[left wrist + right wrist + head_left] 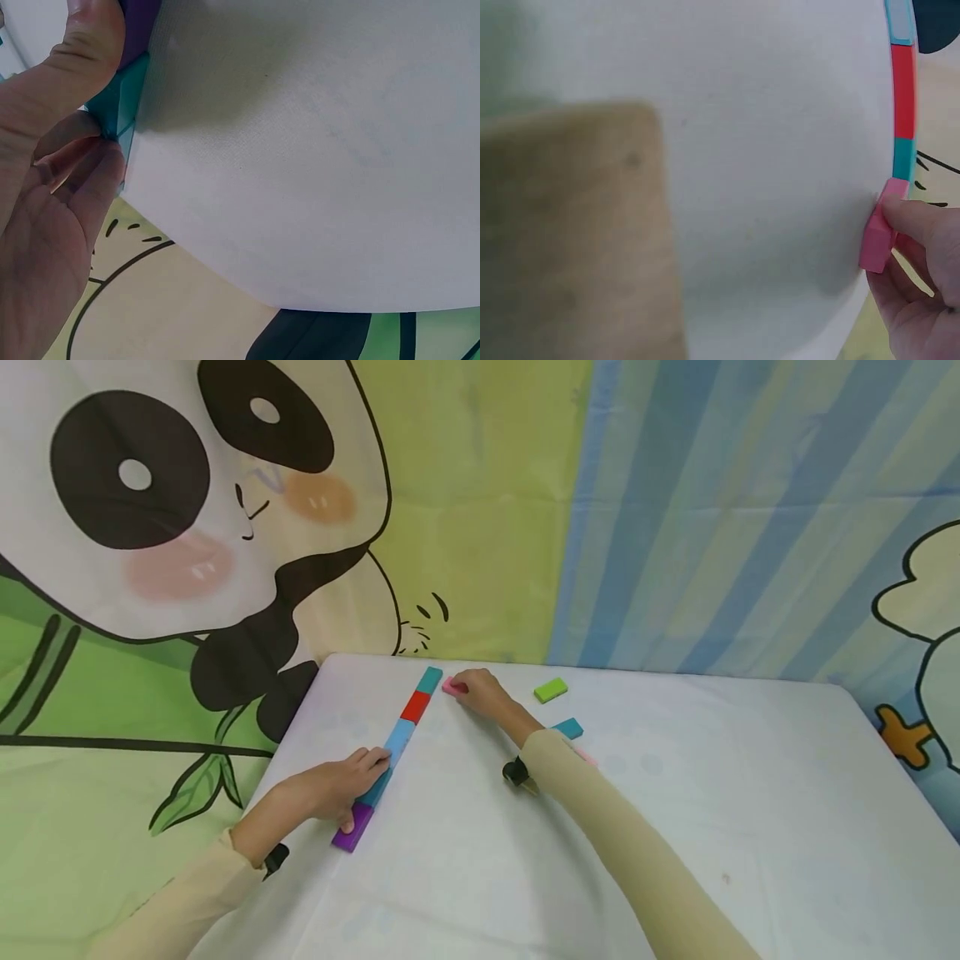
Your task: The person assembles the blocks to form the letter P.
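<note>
A straight row of flat coloured blocks runs along the left side of the table: a teal block (430,680) at the far end, then a red block (416,707), light blue block (401,737), darker blue block (377,791) and purple block (352,835). My left hand (330,785) rests along the row, thumb at the purple block and fingertips at the light blue one. Between thumb and fingers, my right hand (483,693) pinches a pink block (879,236). In the right wrist view its end is right at the row's teal end block (904,157).
Right of the row lie a green block (551,690), another teal block (570,727) and a pink piece (585,757) partly behind the right sleeve. The white table (712,810) meets a printed panda cloth (480,527) behind it.
</note>
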Available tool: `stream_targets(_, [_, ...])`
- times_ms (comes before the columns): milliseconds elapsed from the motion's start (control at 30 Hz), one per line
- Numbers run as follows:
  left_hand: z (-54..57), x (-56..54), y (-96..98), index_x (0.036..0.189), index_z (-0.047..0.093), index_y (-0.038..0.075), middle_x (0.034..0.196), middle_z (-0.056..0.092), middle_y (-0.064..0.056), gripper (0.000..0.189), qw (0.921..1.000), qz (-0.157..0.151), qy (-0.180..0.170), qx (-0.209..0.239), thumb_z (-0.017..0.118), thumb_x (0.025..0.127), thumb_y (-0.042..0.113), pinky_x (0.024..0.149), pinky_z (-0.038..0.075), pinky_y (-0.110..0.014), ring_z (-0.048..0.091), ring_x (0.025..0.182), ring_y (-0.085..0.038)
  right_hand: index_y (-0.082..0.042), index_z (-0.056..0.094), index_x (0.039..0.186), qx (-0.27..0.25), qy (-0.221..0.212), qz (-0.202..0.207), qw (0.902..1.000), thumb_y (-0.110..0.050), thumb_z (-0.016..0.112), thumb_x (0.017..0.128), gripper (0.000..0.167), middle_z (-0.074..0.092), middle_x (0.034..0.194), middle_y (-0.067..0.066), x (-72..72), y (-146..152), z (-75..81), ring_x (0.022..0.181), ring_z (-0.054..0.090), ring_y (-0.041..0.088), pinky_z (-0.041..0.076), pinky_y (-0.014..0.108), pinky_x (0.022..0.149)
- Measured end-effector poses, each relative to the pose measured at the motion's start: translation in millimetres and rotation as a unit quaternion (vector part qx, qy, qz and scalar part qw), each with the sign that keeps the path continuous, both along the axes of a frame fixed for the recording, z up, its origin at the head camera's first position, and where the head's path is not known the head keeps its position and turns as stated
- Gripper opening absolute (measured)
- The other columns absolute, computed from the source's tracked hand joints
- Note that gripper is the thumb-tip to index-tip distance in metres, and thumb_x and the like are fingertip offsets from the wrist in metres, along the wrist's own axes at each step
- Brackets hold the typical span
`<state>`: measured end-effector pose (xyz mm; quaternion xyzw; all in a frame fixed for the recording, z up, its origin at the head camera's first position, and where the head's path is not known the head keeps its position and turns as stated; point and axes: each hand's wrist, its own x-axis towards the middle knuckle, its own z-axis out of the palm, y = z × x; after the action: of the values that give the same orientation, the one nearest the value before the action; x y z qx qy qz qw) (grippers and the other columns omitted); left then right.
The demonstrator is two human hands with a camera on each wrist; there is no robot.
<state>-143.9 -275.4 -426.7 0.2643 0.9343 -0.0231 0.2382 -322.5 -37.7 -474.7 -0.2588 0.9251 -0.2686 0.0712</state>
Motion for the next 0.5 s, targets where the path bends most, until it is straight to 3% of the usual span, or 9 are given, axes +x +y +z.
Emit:
stream_targets(233, [-1.9,-0.7,-1.8,0.15,0.026,-0.001,0.152,0.025,-0.015,0.098,1.0,0.002,-0.001,-0.002,0.084,0.073,0.022,0.093,0.055,-0.038,0.044,0.127,-0.028,-0.007,0.066,0.124,0.001,-0.005,-0.019,0.9998,-0.013,0.064,0.094,0.031,0.069,0.111,0.009,-0.2,-7.6,-0.7,0.097,0.057,0.021,0.053,0.031,0.094])
stream_targets(500, [-2.5,-0.4,-1.6,0.149,0.027,-0.001,0.152,0.026,-0.015,0.098,1.0,-0.002,0.005,-0.004,0.084,0.072,0.021,0.092,0.055,-0.038,0.046,0.125,-0.028,-0.007,0.063,0.126,0.012,-0.005,-0.025,0.9996,-0.012,0.063,0.094,0.033,0.068,0.117,0.009,3.1,-10.5,0.2,0.103,0.059,0.021,0.051,0.032,0.1])
